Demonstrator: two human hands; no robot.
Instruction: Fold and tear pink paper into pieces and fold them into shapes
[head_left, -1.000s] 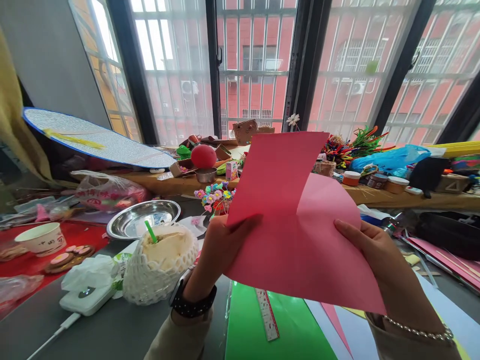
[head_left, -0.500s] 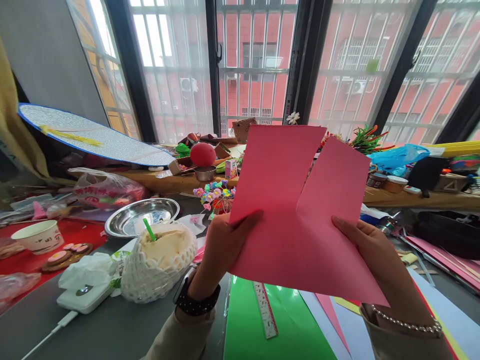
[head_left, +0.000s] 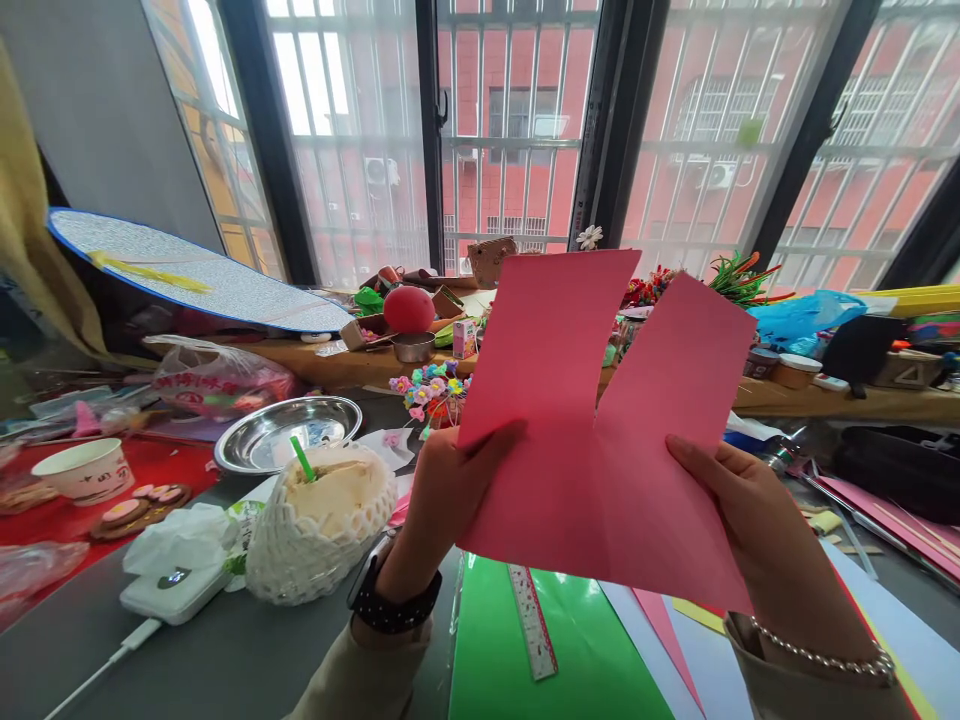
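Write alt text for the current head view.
A person's left hand and right hand hold up a pink sheet, split from its top edge partway down. Below, a ruler lies on a green sheet; a netted coconut with a straw stands at left.

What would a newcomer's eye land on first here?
Probably the large pink sheet in the middle, held up between the left grip and right grip, a wide slit running down from its top edge. Next, the bright green sheet beneath it, with a ruler lying on top. To the left stands a coconut in white netting with a green straw.
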